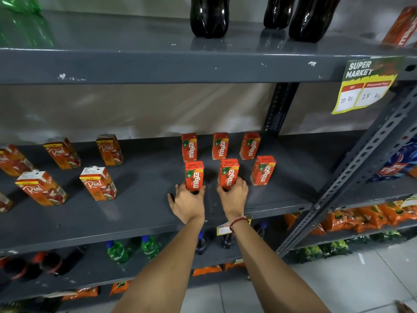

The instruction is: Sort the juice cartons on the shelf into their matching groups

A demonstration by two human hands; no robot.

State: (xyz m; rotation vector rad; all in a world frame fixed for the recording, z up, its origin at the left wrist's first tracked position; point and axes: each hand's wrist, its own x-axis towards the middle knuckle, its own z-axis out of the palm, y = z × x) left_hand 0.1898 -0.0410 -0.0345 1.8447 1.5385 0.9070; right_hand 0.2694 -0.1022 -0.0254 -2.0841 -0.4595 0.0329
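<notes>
On the grey middle shelf [140, 213], several small red Maaza cartons stand upright in two rows at centre right. My left hand [188, 203] grips the base of the front-left Maaza carton [194, 175]. My right hand [233, 195] grips the base of the front-middle Maaza carton [228, 172]. A third front carton [262, 170] stands free to their right, with three more behind [220, 145]. On the left, several larger orange Real cartons [98, 182] stand spread out; some at the far left are cut off by the frame.
Dark soda bottles [209, 16] and a green bottle [20, 21] stand on the shelf above. A yellow price tag [365, 86] hangs from that shelf's edge. A slanted perforated upright [352, 170] crosses at the right. Bottles and snack packets fill the lower shelves.
</notes>
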